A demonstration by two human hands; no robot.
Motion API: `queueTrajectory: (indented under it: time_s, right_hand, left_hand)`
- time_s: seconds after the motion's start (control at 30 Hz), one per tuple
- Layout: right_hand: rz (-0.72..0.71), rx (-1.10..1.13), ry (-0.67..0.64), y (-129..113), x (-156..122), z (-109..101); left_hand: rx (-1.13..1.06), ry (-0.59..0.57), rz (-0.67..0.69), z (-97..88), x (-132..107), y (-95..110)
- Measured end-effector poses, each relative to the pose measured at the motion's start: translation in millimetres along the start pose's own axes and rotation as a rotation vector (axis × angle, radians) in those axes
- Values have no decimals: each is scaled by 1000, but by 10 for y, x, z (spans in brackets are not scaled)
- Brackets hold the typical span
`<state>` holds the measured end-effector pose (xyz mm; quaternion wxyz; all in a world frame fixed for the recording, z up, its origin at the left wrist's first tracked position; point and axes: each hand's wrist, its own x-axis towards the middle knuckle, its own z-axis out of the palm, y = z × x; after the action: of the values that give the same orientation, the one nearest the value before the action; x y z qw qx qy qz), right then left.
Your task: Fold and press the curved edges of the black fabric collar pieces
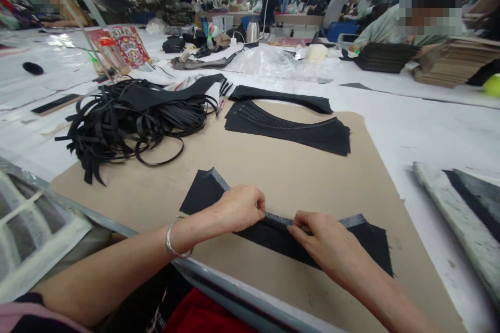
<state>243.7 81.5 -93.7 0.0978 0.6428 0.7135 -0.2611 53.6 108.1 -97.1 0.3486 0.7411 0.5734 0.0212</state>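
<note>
A curved black fabric piece [281, 242] lies on the tan board [312, 177] at the table's near edge. Along its far, inward-curving edge runs a narrow grey strip [279, 217]. My left hand [244, 207], with a silver bangle at the wrist, is closed and pinches this edge left of the middle. Just to its right, my right hand [316, 229] pinches the same edge between thumb and fingers. A short stretch of the edge shows between the hands. Both ends of the piece lie flat on the board, their upper corners grey.
Stacked black curved pieces [289, 125] lie beyond my hands, another stack [281, 98] behind them. A tangled heap of black strips [136, 119] sits at the left. At the right is a stained slab [449, 203]. A co-worker [422, 21] leans over brown stacked sheets [453, 60].
</note>
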Motion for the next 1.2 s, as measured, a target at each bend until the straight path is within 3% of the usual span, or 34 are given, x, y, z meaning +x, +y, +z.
queueTrajectory:
  time_s: [1.2]
  right_hand:
    - [5, -43, 32, 13, 27, 80]
  left_hand:
    - [0, 68, -50, 172, 56, -21]
